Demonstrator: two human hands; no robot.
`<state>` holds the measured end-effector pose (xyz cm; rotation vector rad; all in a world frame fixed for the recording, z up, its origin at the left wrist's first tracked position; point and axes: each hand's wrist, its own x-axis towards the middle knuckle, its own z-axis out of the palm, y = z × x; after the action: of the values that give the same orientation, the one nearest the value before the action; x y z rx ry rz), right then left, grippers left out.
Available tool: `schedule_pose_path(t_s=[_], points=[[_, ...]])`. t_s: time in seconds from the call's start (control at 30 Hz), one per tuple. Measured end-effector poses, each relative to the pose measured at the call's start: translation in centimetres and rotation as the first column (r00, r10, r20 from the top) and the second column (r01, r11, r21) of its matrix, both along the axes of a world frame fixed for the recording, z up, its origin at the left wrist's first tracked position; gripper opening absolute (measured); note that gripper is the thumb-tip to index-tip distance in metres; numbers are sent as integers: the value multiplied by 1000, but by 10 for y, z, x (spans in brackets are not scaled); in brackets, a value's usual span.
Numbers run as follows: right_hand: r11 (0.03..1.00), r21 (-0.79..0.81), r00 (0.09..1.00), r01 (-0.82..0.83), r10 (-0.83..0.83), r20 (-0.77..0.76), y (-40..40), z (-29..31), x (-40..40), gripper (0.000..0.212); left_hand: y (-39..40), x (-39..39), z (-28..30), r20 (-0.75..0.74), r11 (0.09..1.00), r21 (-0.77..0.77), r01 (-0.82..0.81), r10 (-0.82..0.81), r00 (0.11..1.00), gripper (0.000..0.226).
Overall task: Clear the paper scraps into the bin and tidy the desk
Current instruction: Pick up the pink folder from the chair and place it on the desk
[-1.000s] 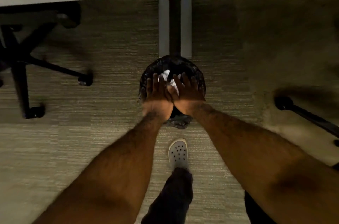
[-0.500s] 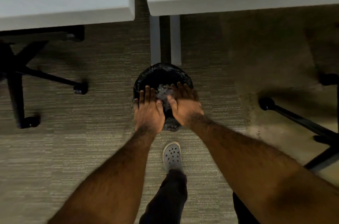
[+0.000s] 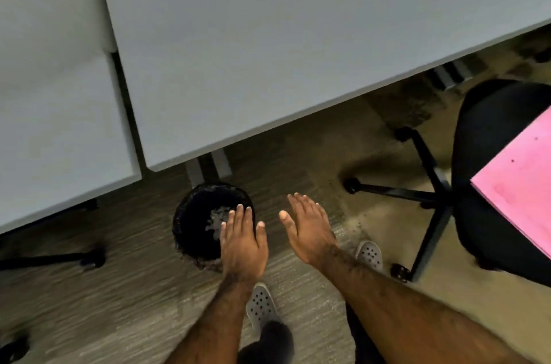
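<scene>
A round black bin (image 3: 195,222) lined with a dark bag stands on the carpet just under the desk edge. Pale paper scraps (image 3: 216,222) lie inside it. My left hand (image 3: 243,243) is flat and open, palm down, over the bin's right rim, holding nothing. My right hand (image 3: 310,228) is open too, fingers spread, to the right of the bin and clear of it. The white desk (image 3: 268,50) fills the upper part of the view, with bare top.
A second white desk (image 3: 50,125) adjoins on the left. A black office chair (image 3: 489,167) with a pink sheet (image 3: 524,184) on its seat stands at the right, its wheeled base (image 3: 417,193) spreading toward my feet. Another chair's base (image 3: 59,259) is at left.
Both hands have let the scraps fall into the bin and drawn apart and upward, the right one moving off to the right. My head has lifted, bringing the desk tops into view.
</scene>
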<state>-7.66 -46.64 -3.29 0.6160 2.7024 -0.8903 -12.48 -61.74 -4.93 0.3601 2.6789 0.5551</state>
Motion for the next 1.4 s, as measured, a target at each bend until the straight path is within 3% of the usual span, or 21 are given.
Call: schedule_pose_path(t_s=[0.3, 0.47, 0.7, 0.9, 1.03, 1.17, 1.3, 1.4], points=[[930, -15, 928, 367, -367, -57, 108, 76, 58, 92, 135, 18, 80, -61, 923, 52, 382, -379, 923, 55], [851, 34, 848, 523, -517, -113, 177, 104, 82, 64, 217, 29, 114, -99, 810, 56, 584, -577, 810, 59], [618, -23, 597, 786, -767, -234, 287, 126, 129, 58, 356, 60, 141, -104, 633, 46, 773, -767, 634, 62], [488, -2, 484, 873, -867, -118, 363, 113, 175, 63, 448, 89, 139, -139, 461, -28, 887, -881, 453, 64], [427, 23, 427, 904, -904, 8, 403, 95, 201, 69, 499, 104, 122, -113, 402, -68, 913, -912, 394, 65], [280, 27, 273, 960, -950, 153, 432, 75, 223, 79, 538, 110, 101, 19, 439, -92, 894, -897, 442, 72], [-10, -38, 5, 999, -928, 372, 449, 59, 242, 96, 558, 111, 87, 297, 657, -36, 753, -713, 635, 84], [2, 15, -5, 1000, -884, 468, 453, 51, 250, 99, 560, 112, 82, 427, 739, 12, 674, -613, 664, 78]])
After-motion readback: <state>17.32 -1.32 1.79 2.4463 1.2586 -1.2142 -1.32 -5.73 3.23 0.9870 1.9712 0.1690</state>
